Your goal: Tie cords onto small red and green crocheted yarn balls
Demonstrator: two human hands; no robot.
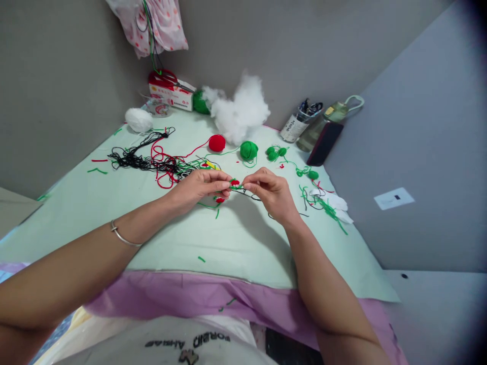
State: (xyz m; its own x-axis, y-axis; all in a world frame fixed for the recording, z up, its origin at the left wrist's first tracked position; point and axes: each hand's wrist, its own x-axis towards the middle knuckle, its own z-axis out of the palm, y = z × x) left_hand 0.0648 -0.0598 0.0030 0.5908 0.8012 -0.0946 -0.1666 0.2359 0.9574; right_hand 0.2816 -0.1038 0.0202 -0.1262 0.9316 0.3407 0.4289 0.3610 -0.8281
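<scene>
My left hand (200,186) and my right hand (271,193) meet over the pale green table sheet (236,243). Both pinch a tiny red and green crocheted piece (235,183) held between their fingertips. A dark thread (253,195) runs from the piece under my right hand. A silver bangle (124,235) sits on my left wrist. A second small red piece (219,200) lies on the sheet just below my left fingers.
A tangle of black, red and green yarn (152,161) lies left of the hands. Behind are a red yarn ball (216,143), green yarn ball (248,150), white stuffing (240,109), white ball (139,119), a box with red scissors (170,90), a pen jar (294,125), a phone (324,144).
</scene>
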